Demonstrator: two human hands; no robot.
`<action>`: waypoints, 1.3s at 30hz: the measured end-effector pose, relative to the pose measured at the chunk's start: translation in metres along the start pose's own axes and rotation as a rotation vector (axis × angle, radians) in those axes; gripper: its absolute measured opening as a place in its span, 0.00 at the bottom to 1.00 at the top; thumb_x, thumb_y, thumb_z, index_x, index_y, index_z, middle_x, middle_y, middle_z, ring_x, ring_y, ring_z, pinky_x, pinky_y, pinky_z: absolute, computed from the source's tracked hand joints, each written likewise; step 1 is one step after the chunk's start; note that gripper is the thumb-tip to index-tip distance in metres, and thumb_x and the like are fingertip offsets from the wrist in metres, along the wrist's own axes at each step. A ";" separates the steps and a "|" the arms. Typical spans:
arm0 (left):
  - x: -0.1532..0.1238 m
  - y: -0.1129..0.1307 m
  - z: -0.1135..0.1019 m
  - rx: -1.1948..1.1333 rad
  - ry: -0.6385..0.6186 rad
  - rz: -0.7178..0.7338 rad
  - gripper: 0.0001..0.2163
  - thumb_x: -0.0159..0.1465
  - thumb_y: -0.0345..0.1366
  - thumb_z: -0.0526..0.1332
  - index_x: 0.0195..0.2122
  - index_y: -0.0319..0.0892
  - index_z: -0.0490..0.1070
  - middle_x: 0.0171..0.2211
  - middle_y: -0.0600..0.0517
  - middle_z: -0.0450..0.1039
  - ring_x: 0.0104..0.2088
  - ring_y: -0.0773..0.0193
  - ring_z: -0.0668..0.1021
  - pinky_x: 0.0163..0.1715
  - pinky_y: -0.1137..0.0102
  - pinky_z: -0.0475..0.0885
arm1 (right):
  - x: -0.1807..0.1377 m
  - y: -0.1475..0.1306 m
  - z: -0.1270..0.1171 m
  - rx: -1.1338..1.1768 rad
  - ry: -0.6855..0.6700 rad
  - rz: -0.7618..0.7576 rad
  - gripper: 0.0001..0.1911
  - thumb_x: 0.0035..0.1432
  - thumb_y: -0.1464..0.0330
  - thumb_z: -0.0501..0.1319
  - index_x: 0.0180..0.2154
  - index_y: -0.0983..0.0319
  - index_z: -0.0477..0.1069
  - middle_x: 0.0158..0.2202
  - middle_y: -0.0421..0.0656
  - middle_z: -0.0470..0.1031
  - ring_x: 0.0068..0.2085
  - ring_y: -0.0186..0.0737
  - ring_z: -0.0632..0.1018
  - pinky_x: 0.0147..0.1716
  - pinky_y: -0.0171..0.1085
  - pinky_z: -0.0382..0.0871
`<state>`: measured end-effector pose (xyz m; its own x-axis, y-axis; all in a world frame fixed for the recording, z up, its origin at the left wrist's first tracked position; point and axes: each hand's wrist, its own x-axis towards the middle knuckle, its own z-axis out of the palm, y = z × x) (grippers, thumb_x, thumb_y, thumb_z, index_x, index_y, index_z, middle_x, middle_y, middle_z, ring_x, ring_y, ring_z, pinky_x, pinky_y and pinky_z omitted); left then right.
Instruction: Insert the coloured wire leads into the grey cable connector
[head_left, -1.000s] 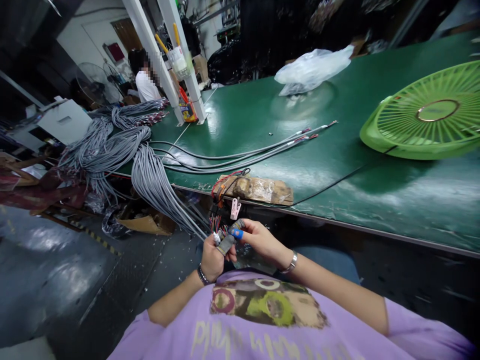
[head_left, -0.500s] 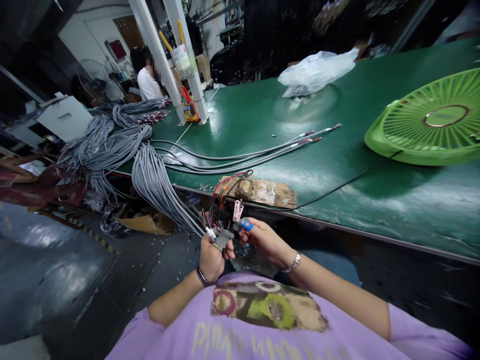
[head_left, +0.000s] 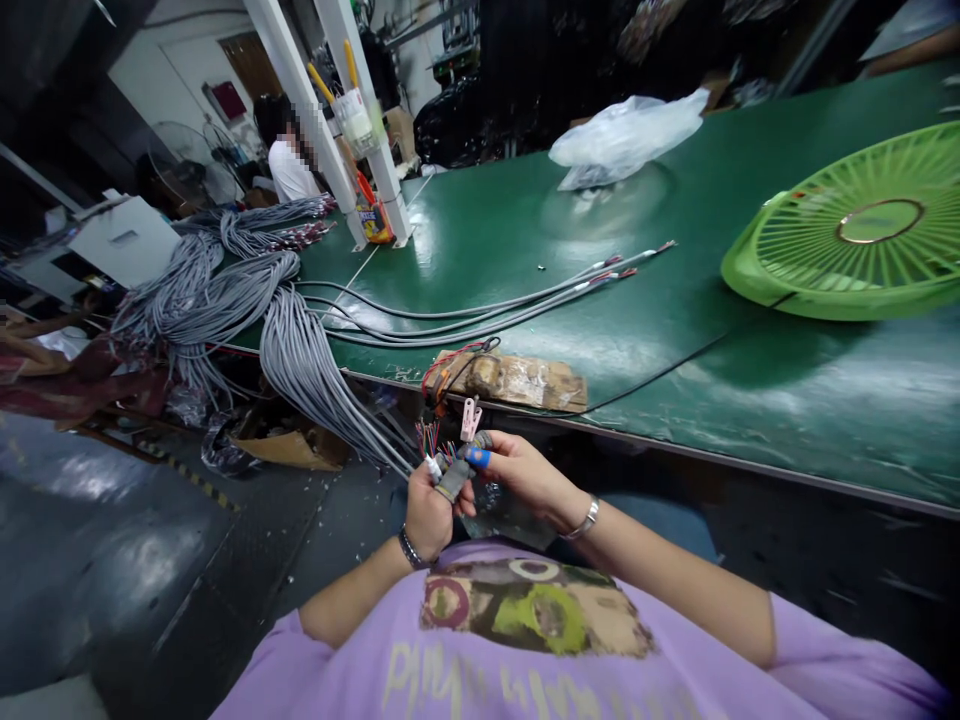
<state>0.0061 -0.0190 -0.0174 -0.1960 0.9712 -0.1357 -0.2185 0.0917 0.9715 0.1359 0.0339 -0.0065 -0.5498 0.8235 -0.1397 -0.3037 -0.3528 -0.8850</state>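
Note:
My left hand (head_left: 427, 512) is closed round the end of a grey cable (head_left: 352, 425), with grey tape on its thumb. Thin coloured wires (head_left: 430, 438) fan out of that cable end above the fist. My right hand (head_left: 517, 472) pinches at those wire ends, its fingertip wrapped in blue tape (head_left: 477, 457). Both hands hover just below the front edge of the green table (head_left: 675, 330), over my lap.
A thick bundle of grey cables (head_left: 247, 300) hangs off the table's left end. Several loose cables (head_left: 510, 300) lie on the table. A taped wooden block (head_left: 517, 380) with red wires sits at the edge. A green fan grille (head_left: 847, 235) lies right, a plastic bag (head_left: 626, 135) behind. Another person (head_left: 289, 160) sits far left.
Both hands stay together at the wire ends, shifting only slightly up and back. The camera view moved a little.

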 end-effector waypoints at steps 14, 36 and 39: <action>0.002 0.004 0.000 -0.084 0.062 -0.064 0.16 0.50 0.47 0.64 0.22 0.38 0.66 0.15 0.56 0.68 0.11 0.72 0.68 0.10 0.78 0.56 | -0.001 0.007 0.004 -0.013 0.068 -0.069 0.15 0.43 0.57 0.68 0.28 0.61 0.70 0.23 0.39 0.71 0.25 0.34 0.69 0.25 0.35 0.60; -0.003 0.004 -0.008 -0.103 -0.061 -0.073 0.14 0.53 0.44 0.65 0.22 0.38 0.66 0.13 0.56 0.67 0.09 0.72 0.67 0.08 0.79 0.54 | 0.000 0.007 0.002 0.133 0.003 0.037 0.13 0.42 0.64 0.70 0.28 0.64 0.71 0.24 0.37 0.71 0.23 0.27 0.66 0.25 0.31 0.58; -0.003 0.005 -0.009 -0.122 -0.084 -0.072 0.14 0.52 0.44 0.65 0.22 0.38 0.67 0.12 0.56 0.67 0.09 0.72 0.67 0.08 0.79 0.54 | 0.003 0.012 0.001 0.162 -0.002 0.065 0.13 0.42 0.64 0.70 0.27 0.64 0.71 0.22 0.37 0.71 0.22 0.27 0.66 0.25 0.31 0.59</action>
<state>-0.0026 -0.0232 -0.0136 -0.0962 0.9785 -0.1827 -0.3444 0.1395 0.9284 0.1301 0.0314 -0.0171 -0.5741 0.7958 -0.1928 -0.3888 -0.4722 -0.7911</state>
